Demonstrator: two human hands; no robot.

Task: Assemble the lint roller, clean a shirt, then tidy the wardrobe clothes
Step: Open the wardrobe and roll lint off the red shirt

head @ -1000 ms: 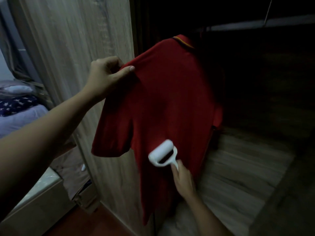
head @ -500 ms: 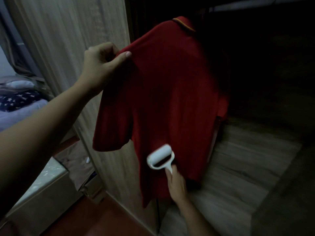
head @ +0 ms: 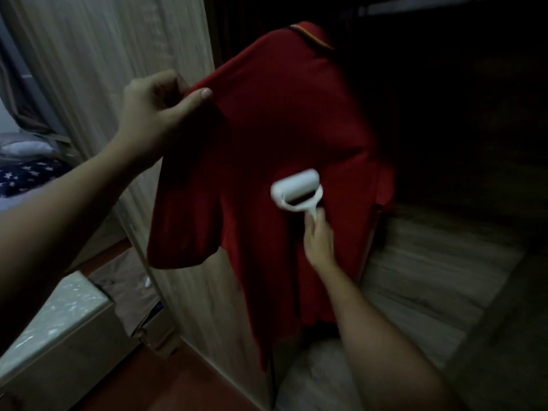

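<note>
Red shirt (head: 267, 129) at open wardrobe (head: 430, 262), lint roller (head: 296, 188) touching

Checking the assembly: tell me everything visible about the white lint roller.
The white plastic lint roller has a pale cylinder seated in a forked yoke that narrows to a slim handle. It is tilted, head up, the cylinder lying against the red short-sleeved shirt at mid-body. The right hand grips the handle from below.
</note>
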